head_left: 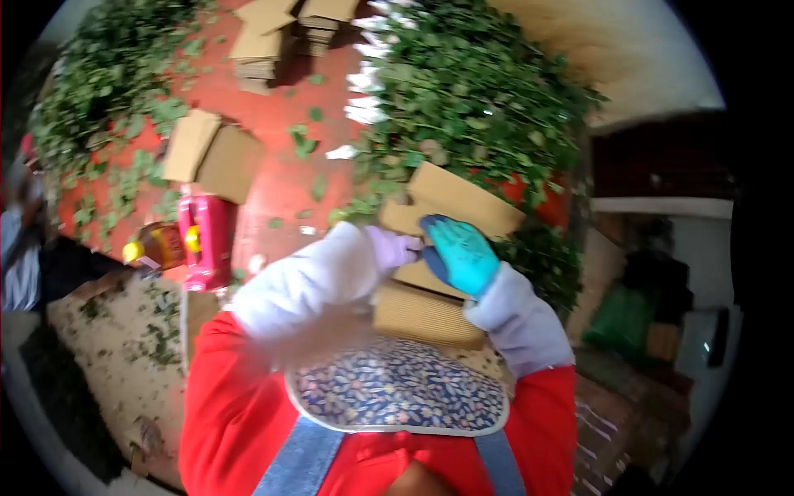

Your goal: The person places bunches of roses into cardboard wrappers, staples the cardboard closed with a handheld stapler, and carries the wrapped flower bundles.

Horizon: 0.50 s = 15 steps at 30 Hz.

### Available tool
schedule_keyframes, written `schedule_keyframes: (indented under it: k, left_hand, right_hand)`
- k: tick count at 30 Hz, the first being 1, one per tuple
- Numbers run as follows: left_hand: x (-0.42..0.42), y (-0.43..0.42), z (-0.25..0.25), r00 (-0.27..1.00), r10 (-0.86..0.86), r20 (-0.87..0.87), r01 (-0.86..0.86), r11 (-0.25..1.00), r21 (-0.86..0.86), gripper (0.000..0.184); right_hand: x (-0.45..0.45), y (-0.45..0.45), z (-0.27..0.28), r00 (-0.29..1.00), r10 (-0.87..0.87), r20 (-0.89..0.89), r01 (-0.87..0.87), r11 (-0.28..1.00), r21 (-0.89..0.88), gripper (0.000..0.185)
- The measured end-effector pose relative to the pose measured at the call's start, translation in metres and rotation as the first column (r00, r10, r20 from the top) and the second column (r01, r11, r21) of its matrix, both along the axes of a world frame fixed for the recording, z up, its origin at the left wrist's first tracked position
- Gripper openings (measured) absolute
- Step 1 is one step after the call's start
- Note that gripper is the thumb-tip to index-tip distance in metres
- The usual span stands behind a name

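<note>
My left hand [390, 249], in a lilac glove, is closed at the edge of a folded cardboard sheet [463, 201]; whatever its fingers hold is hidden. Across the same cardboard lies my right hand [465, 255] in a turquoise glove with dark fingertips, its thumb apart from the fingers. The two hands nearly meet. Just below them, close to my apron [401, 384], a curved piece of corrugated cardboard [428, 318] rests at the table's near edge.
Leafy green stems [480, 99] with white-wrapped ends are heaped on the red table [285, 178], with another heap [107, 74] at left. Stacked cardboard [258, 50] stands at the back. A pink jug [207, 240] and a yellow-capped bottle [161, 245] are at left, near a person [21, 240].
</note>
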State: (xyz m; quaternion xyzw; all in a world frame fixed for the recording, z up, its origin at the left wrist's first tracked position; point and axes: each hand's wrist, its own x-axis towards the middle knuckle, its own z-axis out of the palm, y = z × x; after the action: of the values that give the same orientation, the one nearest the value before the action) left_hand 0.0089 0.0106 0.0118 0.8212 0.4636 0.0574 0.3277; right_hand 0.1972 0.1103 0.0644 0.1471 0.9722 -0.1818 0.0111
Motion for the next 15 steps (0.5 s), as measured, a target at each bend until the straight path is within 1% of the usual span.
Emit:
schedule_keyframes:
  k: [1, 2, 3, 4, 5, 6, 7, 8, 9, 10, 11, 13, 14, 15]
  left_hand:
    - [-0.011, -0.016, -0.005, 0.973, 0.148, 0.178, -0.183, 0.962, 0.201, 0.046]
    - [-0.027, -0.025, -0.012, 0.933, 0.264, 0.246, -0.331, 0.898, 0.290, 0.042]
    - [-0.046, -0.032, -0.007, 0.879, 0.348, 0.326, -0.459, 0.803, 0.381, 0.039]
    - [-0.069, -0.035, 0.001, 0.814, 0.503, 0.291, -0.581, 0.724, 0.371, 0.029]
    - [-0.081, -0.039, 0.008, 0.637, 0.764, 0.102, -0.732, 0.558, 0.390, 0.027]
    - [-0.110, -0.034, 0.012, 0.485, 0.869, -0.097, -0.836, 0.493, 0.242, 0.036]
    - [-0.126, -0.036, 0.009, 0.297, 0.927, -0.229, -0.853, 0.366, 0.373, 0.060]
    - [-0.152, -0.028, -0.004, 0.120, 0.866, -0.486, -0.880, 0.320, 0.351, 0.086]
    - [-0.185, -0.032, -0.032, 0.018, 0.848, -0.529, -0.842, 0.298, 0.449, 0.100]
    - [-0.204, -0.032, -0.037, -0.053, 0.842, -0.538, -0.864, 0.231, 0.448, 0.105]
    - [-0.235, -0.033, -0.071, -0.132, 0.824, -0.551, -0.887, 0.149, 0.436, 0.105]
    - [-0.272, -0.034, -0.109, -0.206, 0.801, -0.562, -0.889, 0.086, 0.449, 0.103]
    - [-0.281, -0.037, -0.114, -0.195, 0.794, -0.575, -0.908, 0.077, 0.413, 0.100]
    - [-0.282, -0.038, -0.106, -0.182, 0.788, -0.588, -0.923, 0.069, 0.378, 0.097]
  right_hand:
    - [0.001, -0.002, -0.006, 0.997, 0.044, -0.057, -0.042, 0.998, 0.036, 0.045]
    - [-0.002, -0.005, -0.006, 0.999, 0.023, -0.044, -0.022, 0.999, 0.031, 0.046]
    - [-0.002, -0.011, -0.004, 1.000, -0.004, -0.027, 0.005, 0.999, 0.036, 0.046]
    - [-0.003, -0.014, -0.002, 0.999, -0.012, -0.044, 0.014, 0.999, 0.031, 0.047]
    - [-0.001, -0.016, -0.002, 0.998, -0.028, -0.056, 0.030, 0.999, 0.037, 0.048]
    - [0.002, -0.018, -0.005, 0.998, -0.039, -0.053, 0.041, 0.998, 0.041, 0.048]
    - [0.004, -0.022, -0.007, 0.997, -0.042, -0.069, 0.044, 0.998, 0.039, 0.048]
    - [0.005, -0.024, -0.010, 0.997, -0.032, -0.072, 0.038, 0.996, 0.079, 0.048]
    - [0.005, -0.024, -0.013, 0.997, -0.026, -0.076, 0.036, 0.991, 0.126, 0.048]
    - [0.007, -0.026, -0.015, 0.996, -0.039, -0.079, 0.049, 0.990, 0.129, 0.048]
    - [0.006, -0.026, -0.015, 0.996, -0.040, -0.084, 0.050, 0.991, 0.123, 0.049]
    - [0.004, -0.027, -0.013, 0.996, -0.031, -0.080, 0.042, 0.990, 0.136, 0.049]
    - [0.002, -0.027, -0.012, 0.996, -0.037, -0.077, 0.048, 0.989, 0.141, 0.049]
    - [0.001, -0.026, -0.012, 0.996, -0.031, -0.084, 0.042, 0.991, 0.129, 0.048]
